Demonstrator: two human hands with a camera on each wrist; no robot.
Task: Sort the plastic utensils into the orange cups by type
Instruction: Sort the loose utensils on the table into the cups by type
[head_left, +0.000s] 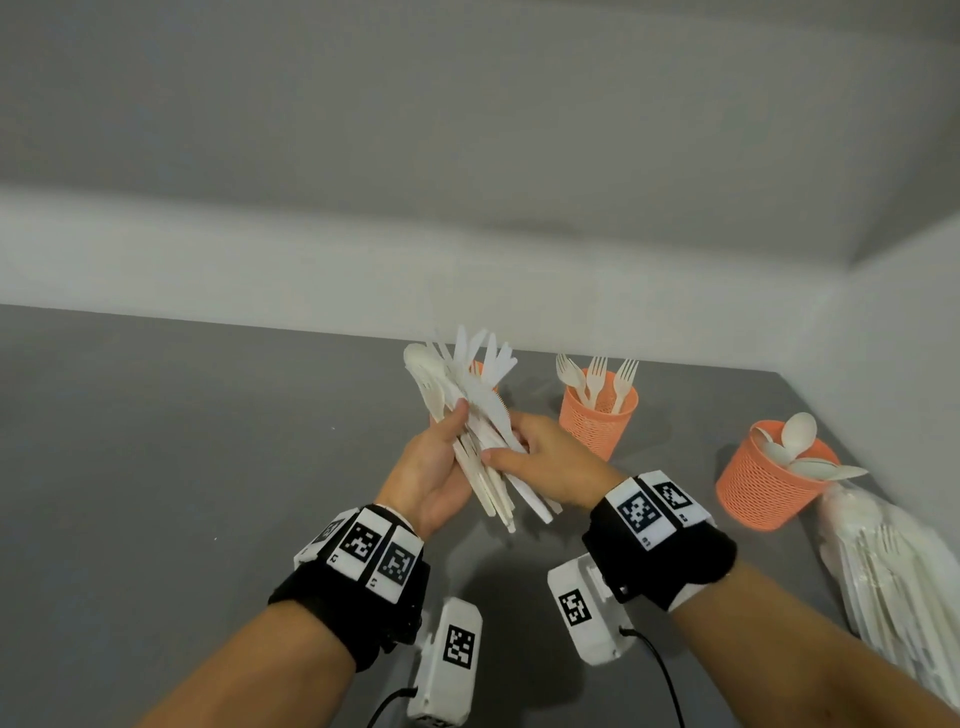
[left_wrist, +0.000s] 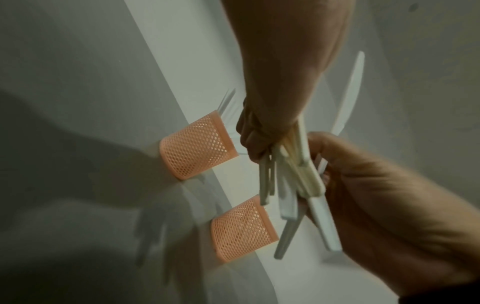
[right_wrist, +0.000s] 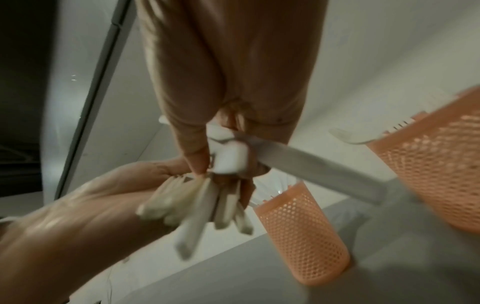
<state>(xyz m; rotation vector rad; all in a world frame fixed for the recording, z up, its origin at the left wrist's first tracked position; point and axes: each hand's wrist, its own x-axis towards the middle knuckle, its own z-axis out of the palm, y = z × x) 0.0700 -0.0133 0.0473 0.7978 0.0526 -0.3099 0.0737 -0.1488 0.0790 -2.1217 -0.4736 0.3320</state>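
The left hand (head_left: 434, 467) grips a mixed bundle of white plastic utensils (head_left: 467, 410) while the right hand (head_left: 545, 457) pinches one white plastic knife (right_wrist: 311, 164) from it. Next, I reckon, it needs carrying to the orange mesh cup (head_left: 480, 370) behind the bundle, near the desk's back edge.

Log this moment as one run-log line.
left hand: holds utensil bundle | right hand: pinches knife from bundle | fork cup, spoon cup: partly filled

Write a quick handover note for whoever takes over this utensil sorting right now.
Left hand grips the mixed bundle of utensils by the handles, above the table.
Right hand pinches a knife in that bundle.
Done: forks stand in the middle cup; spoons sit in the right cup.
A third cup is mostly hidden behind the bundle; contents unclear.
Left: sort the held bundle by type. A bag of utensils lies at the far right.
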